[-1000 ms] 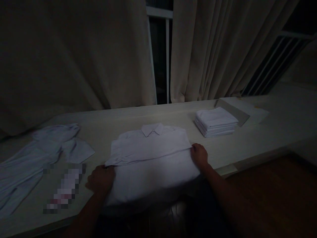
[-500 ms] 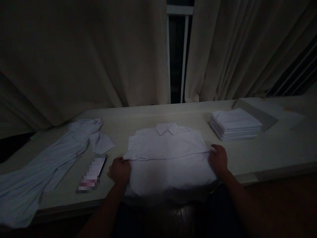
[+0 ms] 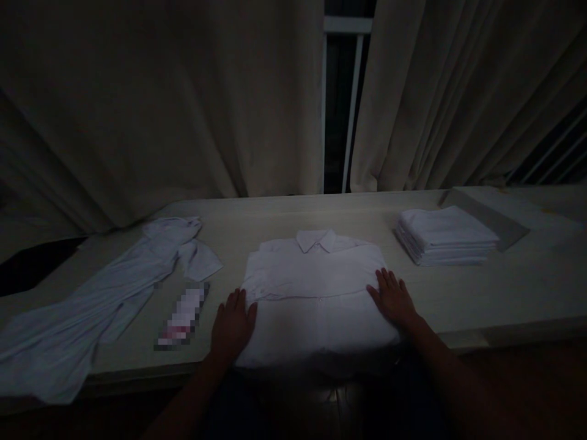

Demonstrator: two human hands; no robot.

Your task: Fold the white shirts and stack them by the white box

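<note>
Head: shirt (image 3: 316, 269) between both hands (image 3: 233, 327) (image 3: 395, 299)

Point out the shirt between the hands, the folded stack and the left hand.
Shirt (image 3: 315, 275): head view, on its upper middle.
Stack (image 3: 447, 230): head view, on its top face.
Left hand (image 3: 234, 327): head view, on the back of the hand.

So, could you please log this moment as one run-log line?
left hand: open, on left edge of shirt | right hand: open, on right edge | folded stack: right of shirt
</note>
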